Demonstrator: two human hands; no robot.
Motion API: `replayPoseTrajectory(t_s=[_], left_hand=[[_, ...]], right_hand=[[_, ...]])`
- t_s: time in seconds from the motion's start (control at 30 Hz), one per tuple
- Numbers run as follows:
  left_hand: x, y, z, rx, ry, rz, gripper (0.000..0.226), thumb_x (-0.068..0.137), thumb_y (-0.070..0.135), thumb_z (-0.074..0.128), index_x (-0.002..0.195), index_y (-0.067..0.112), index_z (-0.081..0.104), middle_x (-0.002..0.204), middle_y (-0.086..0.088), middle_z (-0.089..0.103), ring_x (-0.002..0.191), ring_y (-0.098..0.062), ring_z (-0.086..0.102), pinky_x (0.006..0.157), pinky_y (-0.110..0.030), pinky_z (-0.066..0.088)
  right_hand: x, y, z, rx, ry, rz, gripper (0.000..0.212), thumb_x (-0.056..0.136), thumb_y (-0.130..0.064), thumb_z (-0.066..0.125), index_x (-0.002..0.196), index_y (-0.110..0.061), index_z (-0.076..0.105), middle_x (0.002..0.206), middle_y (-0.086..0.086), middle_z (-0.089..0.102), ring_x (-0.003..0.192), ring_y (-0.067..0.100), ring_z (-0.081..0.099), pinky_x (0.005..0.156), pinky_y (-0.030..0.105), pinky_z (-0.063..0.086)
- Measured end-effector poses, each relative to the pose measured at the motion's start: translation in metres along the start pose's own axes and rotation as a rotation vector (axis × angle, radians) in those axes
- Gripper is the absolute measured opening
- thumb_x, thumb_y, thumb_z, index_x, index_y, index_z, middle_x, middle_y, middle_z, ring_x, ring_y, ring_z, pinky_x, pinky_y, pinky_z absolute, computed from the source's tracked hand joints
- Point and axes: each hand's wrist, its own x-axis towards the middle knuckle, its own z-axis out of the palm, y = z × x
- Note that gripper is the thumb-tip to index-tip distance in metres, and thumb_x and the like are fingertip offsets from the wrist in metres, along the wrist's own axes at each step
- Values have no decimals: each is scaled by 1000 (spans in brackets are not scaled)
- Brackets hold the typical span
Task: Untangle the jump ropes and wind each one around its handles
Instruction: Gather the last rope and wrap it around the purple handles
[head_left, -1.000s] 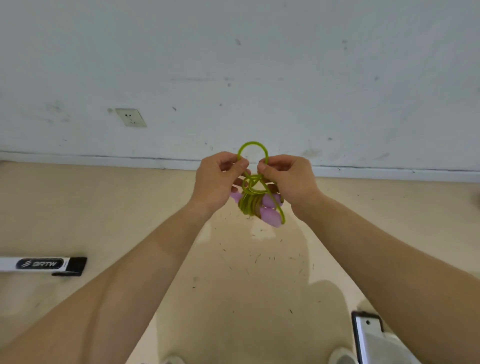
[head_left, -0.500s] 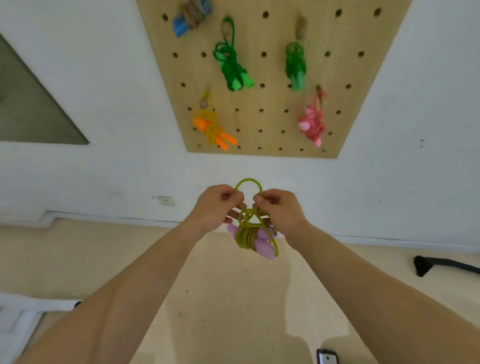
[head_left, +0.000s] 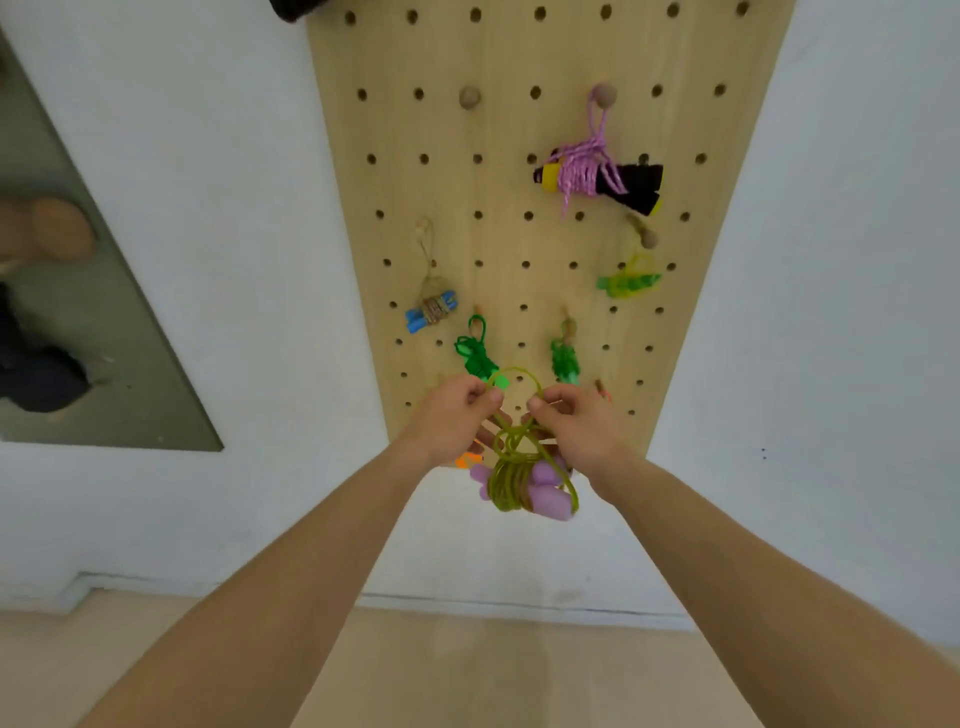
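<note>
A yellow-green jump rope (head_left: 511, 480) is wound round its two lilac handles (head_left: 548, 499) and hangs between my hands in front of the pegboard. My left hand (head_left: 452, 418) pinches the left side of a rope loop (head_left: 514, 376) that sticks up from the bundle. My right hand (head_left: 574, 423) pinches the loop's right side. The rope is knotted just below my fingers.
A wooden pegboard (head_left: 509, 218) on the white wall carries several wound ropes: a pink one with black handles (head_left: 597, 176), a blue-handled one (head_left: 431, 309), two green ones (head_left: 478, 353), a yellow-green one (head_left: 628, 280). One bare peg (head_left: 469, 97) sticks out at the upper left. A mirror (head_left: 78, 312) lies left.
The view has tilted up from the floor to the pegboard. Both hands, still pinching the loop, have risen with the bundle toward the board's lower part.
</note>
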Motion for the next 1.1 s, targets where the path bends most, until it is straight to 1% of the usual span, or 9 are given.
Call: replayPoseTrajectory(t_s=[0.17, 0.37, 0.47, 0.53, 0.67, 0.8, 0.9, 1.0, 1.1], left_hand=[[12, 33, -37, 38, 23, 88, 19, 105, 23, 49, 92, 11, 56, 87, -5, 74, 57, -19, 68, 47, -26, 50], [24, 68, -85, 40, 82, 157, 19, 106, 24, 47, 99, 8, 56, 79, 2, 69, 51, -12, 65, 48, -23, 51], [38, 84, -107, 12, 136, 203, 18, 105, 24, 49, 97, 10, 56, 79, -1, 71, 54, -19, 67, 53, -31, 56], [52, 96, -119, -25, 144, 227, 18, 104, 25, 50, 94, 12, 59, 83, -3, 74, 57, -21, 69, 58, -39, 56], [84, 121, -139, -71, 232, 279, 17, 102, 24, 55, 96, 11, 64, 83, -2, 76, 54, -11, 68, 54, -28, 47], [123, 142, -145, -190, 349, 289, 17, 100, 26, 58, 94, 14, 69, 79, 0, 76, 56, -10, 68, 55, -24, 48], [159, 152, -144, -261, 455, 304, 22, 99, 27, 60, 82, 19, 70, 76, 1, 76, 57, -12, 68, 58, -27, 50], [193, 160, -141, -285, 596, 316, 24, 98, 31, 61, 75, 28, 69, 71, 6, 75, 67, -17, 72, 71, -36, 58], [219, 161, -138, -284, 691, 287, 26, 98, 32, 60, 72, 31, 66, 68, 8, 74, 64, -16, 71, 74, -39, 60]], right_hand=[[16, -45, 13, 22, 56, -59, 11, 96, -16, 64, 91, -7, 66, 83, 11, 73, 71, 23, 67, 77, 49, 58], [32, -98, 37, 26, 153, -142, 13, 97, -16, 63, 92, -5, 68, 86, 14, 74, 68, 19, 66, 56, 26, 53], [47, -121, 49, 51, 238, -186, 15, 96, -17, 65, 93, -4, 72, 83, 13, 74, 65, 18, 65, 65, 33, 57], [61, -139, 53, 84, 269, -221, 14, 96, -16, 65, 92, -5, 72, 78, 9, 73, 60, 15, 62, 62, 28, 54], [97, -176, 52, 149, 283, -268, 11, 96, -16, 65, 89, -9, 70, 72, 2, 69, 57, 11, 57, 52, 19, 48], [143, -200, 45, 193, 277, -297, 13, 94, -21, 67, 94, -10, 74, 75, 2, 72, 57, 12, 58, 57, 26, 48], [177, -213, 40, 224, 278, -300, 13, 95, -21, 66, 96, -11, 73, 76, 1, 71, 56, 12, 57, 54, 24, 45], [205, -225, 38, 258, 291, -294, 12, 97, -19, 63, 96, -10, 70, 75, 1, 69, 55, 10, 54, 48, 20, 43], [232, -228, 41, 291, 302, -240, 14, 97, -17, 61, 84, -14, 67, 77, 4, 68, 56, 12, 54, 51, 23, 41]])
